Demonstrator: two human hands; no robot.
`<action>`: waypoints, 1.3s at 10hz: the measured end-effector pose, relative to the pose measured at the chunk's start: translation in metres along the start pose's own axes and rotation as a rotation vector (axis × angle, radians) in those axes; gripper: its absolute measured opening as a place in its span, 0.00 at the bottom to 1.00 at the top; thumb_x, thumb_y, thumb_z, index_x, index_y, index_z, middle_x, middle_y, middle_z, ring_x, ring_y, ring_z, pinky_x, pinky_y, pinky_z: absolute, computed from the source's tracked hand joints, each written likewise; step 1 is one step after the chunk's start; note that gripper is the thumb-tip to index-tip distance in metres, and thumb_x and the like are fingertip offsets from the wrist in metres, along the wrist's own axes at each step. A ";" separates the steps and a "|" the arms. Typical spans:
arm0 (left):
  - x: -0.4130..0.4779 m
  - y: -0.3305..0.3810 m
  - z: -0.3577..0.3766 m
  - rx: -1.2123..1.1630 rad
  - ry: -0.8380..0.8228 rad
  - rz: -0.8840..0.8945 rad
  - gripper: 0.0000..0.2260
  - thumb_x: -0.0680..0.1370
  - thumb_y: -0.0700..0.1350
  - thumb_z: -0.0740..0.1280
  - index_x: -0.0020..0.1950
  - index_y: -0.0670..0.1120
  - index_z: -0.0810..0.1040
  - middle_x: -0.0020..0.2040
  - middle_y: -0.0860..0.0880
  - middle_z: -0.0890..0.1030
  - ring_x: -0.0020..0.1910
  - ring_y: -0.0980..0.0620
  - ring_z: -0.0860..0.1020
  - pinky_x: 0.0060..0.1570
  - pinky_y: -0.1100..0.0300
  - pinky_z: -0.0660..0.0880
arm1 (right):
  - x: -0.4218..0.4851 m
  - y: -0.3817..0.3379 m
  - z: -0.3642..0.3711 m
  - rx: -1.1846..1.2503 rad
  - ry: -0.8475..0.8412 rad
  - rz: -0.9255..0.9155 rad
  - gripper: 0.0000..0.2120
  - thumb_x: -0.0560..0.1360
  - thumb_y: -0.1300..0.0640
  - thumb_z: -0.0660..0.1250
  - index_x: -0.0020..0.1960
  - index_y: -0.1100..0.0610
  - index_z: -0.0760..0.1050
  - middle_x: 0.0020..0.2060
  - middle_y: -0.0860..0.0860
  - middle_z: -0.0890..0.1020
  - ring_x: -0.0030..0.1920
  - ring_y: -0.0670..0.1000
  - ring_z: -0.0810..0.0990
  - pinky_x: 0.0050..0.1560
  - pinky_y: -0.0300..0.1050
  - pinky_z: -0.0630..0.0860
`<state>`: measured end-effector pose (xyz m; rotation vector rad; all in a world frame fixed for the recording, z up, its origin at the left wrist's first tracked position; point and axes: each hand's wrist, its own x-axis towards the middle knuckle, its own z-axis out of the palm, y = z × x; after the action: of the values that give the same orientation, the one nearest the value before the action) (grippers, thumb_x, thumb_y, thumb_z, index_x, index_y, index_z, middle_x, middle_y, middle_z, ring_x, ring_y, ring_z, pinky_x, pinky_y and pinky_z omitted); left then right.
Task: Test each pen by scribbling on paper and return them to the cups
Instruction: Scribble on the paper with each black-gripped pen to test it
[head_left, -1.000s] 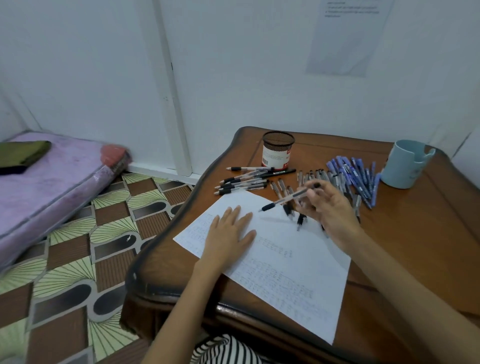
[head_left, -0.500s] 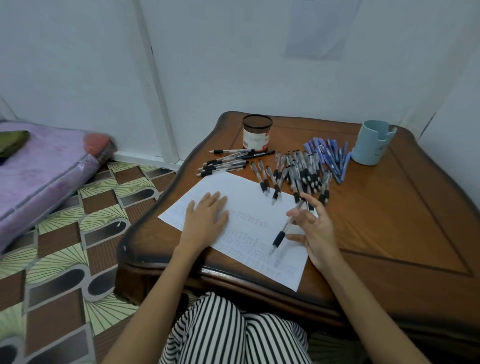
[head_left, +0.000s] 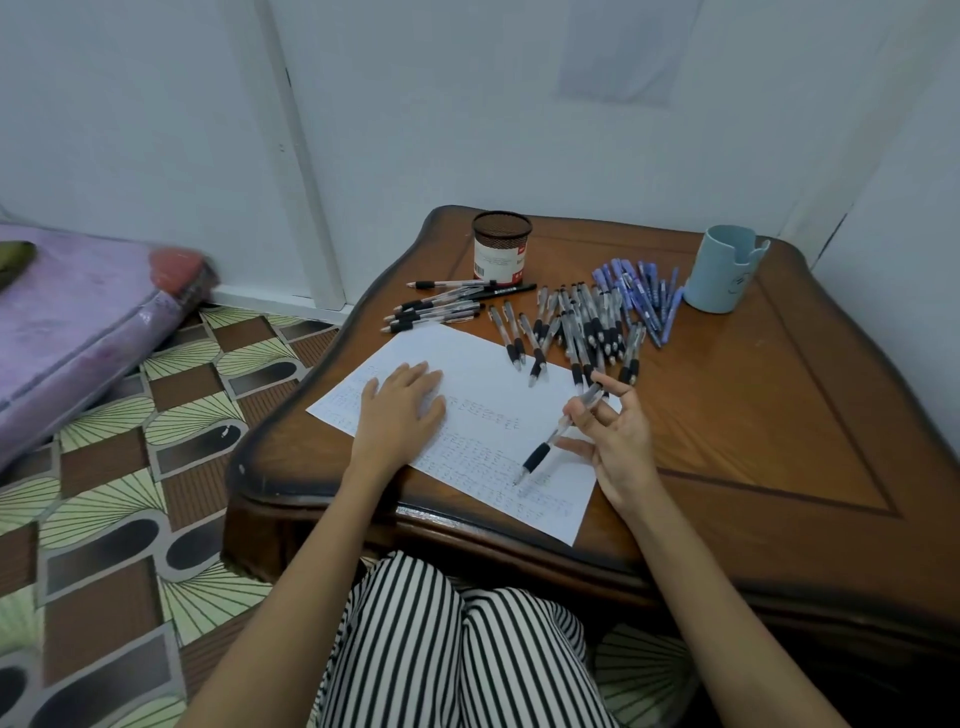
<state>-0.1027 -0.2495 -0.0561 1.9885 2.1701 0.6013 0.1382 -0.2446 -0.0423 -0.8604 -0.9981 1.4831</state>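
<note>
A white sheet of paper (head_left: 483, 384) covered in faint scribbles lies on the wooden table (head_left: 753, 431). My left hand (head_left: 402, 413) rests flat on the sheet's left part. My right hand (head_left: 615, 436) pinches a clear pen with a black grip (head_left: 545, 452), its tip down near the paper's lower right. Several black-grip pens (head_left: 582, 327) lie in a pile behind the paper, with several blue pens (head_left: 644, 293) to their right and another group of black pens (head_left: 436, 309) on the left. A dark mesh cup (head_left: 501, 247) and a light blue cup (head_left: 724, 270) stand at the back.
White walls close off the back and right of the table. A purple mattress (head_left: 78, 322) lies on the patterned floor (head_left: 130, 467) at the left. My striped trousers (head_left: 441, 649) sit under the table's near edge.
My right hand carried a pen from above the pile down to the paper's lower right, and its tip now sits low over the sheet. The left hand stayed flat on the paper.
</note>
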 end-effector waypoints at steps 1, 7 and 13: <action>0.001 -0.001 0.001 -0.002 0.003 0.001 0.20 0.82 0.52 0.56 0.74 0.51 0.64 0.75 0.51 0.62 0.76 0.52 0.55 0.73 0.47 0.46 | 0.000 -0.004 0.000 0.046 -0.015 0.012 0.23 0.65 0.56 0.72 0.57 0.53 0.70 0.31 0.47 0.81 0.32 0.42 0.80 0.30 0.38 0.78; 0.000 -0.001 0.000 0.015 -0.006 0.002 0.20 0.82 0.52 0.55 0.74 0.51 0.64 0.76 0.52 0.61 0.76 0.52 0.55 0.73 0.47 0.47 | -0.001 -0.001 0.000 0.085 0.004 0.031 0.17 0.79 0.50 0.55 0.66 0.54 0.64 0.20 0.46 0.64 0.18 0.42 0.60 0.17 0.32 0.57; 0.000 0.001 -0.001 -0.009 0.008 0.006 0.20 0.82 0.51 0.56 0.73 0.51 0.65 0.75 0.51 0.62 0.75 0.52 0.55 0.73 0.47 0.47 | -0.002 -0.007 -0.012 0.493 0.072 0.074 0.14 0.75 0.49 0.59 0.34 0.55 0.73 0.18 0.45 0.61 0.16 0.42 0.58 0.15 0.33 0.53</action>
<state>-0.1021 -0.2501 -0.0552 1.9929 2.1626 0.6192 0.1516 -0.2446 -0.0402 -0.5908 -0.5131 1.6525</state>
